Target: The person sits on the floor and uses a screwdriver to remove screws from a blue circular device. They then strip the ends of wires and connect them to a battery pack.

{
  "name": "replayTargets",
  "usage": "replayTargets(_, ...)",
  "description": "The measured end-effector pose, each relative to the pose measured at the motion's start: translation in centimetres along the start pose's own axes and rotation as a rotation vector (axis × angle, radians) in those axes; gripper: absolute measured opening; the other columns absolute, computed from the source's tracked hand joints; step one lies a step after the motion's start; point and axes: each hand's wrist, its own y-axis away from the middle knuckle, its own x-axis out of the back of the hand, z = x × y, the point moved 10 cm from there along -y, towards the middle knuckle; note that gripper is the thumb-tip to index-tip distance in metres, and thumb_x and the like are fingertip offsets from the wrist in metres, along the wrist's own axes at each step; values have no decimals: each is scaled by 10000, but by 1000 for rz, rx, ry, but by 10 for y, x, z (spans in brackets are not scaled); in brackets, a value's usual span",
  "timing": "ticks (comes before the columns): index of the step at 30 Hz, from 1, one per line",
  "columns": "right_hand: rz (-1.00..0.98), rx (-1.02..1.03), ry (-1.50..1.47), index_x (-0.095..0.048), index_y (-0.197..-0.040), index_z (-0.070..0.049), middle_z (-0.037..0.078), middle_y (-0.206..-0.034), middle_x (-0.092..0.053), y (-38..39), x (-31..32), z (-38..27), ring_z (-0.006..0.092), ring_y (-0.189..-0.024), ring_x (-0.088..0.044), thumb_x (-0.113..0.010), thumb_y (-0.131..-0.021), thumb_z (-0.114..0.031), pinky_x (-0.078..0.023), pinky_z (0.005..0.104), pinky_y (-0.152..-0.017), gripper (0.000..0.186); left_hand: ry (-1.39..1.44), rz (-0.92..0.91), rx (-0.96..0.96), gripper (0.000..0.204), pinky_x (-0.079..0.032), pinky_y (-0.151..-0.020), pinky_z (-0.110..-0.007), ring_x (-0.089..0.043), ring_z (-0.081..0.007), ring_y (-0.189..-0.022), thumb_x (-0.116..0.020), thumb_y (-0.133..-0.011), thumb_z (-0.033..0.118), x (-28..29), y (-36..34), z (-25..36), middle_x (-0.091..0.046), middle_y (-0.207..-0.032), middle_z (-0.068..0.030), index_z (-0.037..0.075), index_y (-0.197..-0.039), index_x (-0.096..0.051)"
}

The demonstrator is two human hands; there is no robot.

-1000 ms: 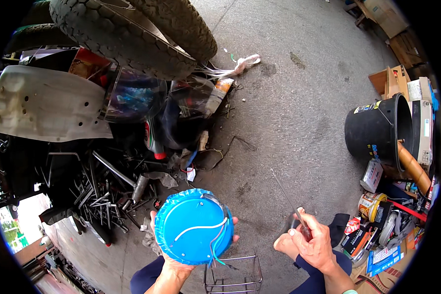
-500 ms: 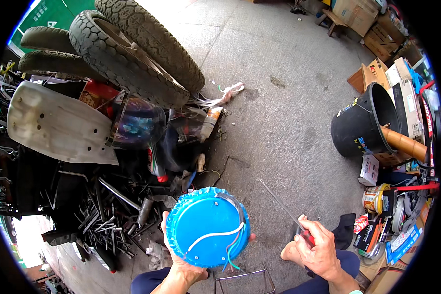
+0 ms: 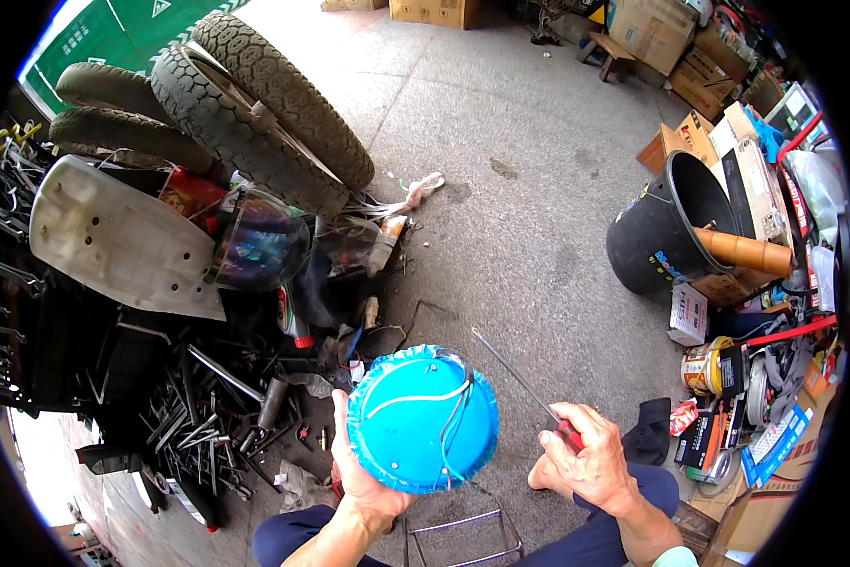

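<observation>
My left hand (image 3: 360,472) holds a round blue plastic cover (image 3: 423,418) from below, its inner face turned up. Thin white, blue and red wires run across that face. My right hand (image 3: 587,458) is closed on the red handle of a long screwdriver (image 3: 517,378), whose thin shaft points up and left toward the cover's right rim without touching it. Both hands hover above my knees over grey concrete.
A heap of scrap parts, tyres (image 3: 264,104) and a pale panel (image 3: 122,241) fills the left. A black bucket (image 3: 666,231) and cardboard boxes stand at the right, with tins and tool packs (image 3: 737,397) beside my right knee. A wire rack (image 3: 463,534) lies between my legs.
The view has tilted up and the blue cover has shifted right and turned slightly. My right hand has raised the screwdriver so its shaft now points at the cover.
</observation>
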Motion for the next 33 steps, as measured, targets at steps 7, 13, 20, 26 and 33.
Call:
replayTargets(7, 55, -22, -5, -574, -1032, -27, 117, -775, -575, 34, 19, -12, 263, -644, -588, -658, -773, -120, -472, 356, -577, 287, 17, -195, -94, 959, -343, -980, -612, -426, -390, -1216, -436, -703, 812, -25, 31, -2, -395, -1380, -158, 132, -1376, -360)
replayTargets(13, 63, 44, 52, -542, -1093, -27, 144, -839, -577, 57, 26, -21, 287, -699, -606, -581, -789, -83, -485, 381, -625, 312, -76, -226, -109, 874, -347, -979, -604, -449, -378, -1195, -608, -699, 657, -21, 62, -10, -433, -1349, -153, 136, -1362, -379)
replayTargets(20, 110, 167, 104, -524, -1016, -26, 162, -876, -573, 42, 42, -23, 313, -829, -598, -565, -781, -58, -479, 401, -747, 241, -156, -231, -193, 685, -386, -953, -568, -511, -332, -1128, -659, -731, 477, -15, 83, 7, -508, -1280, -119, 140, -1292, -460)
replayTargets(26, 289, 134, -185, -590, -958, 8, 139, -746, -644, 18, 78, -68, 205, -665, -637, -668, -792, -227, -491, 308, -604, 298, -262, -258, -169, 725, -384, -958, -556, -488, -346, -1145, -666, -711, 435, -12, 101, 19, -488, -1290, -146, 92, -1305, -432)
replayTargets(33, -151, -106, -611, -590, -751, -24, 7, -643, -545, 26, -20, -86, 70, -609, -494, -756, -692, -519, -411, 248, -538, 526, -488, -201, -183, 835, -440, -925, -497, -483, -333, -1133, -752, -653, 235, 14, 104, 6, -468, -1249, -208, -15, -1333, -336)
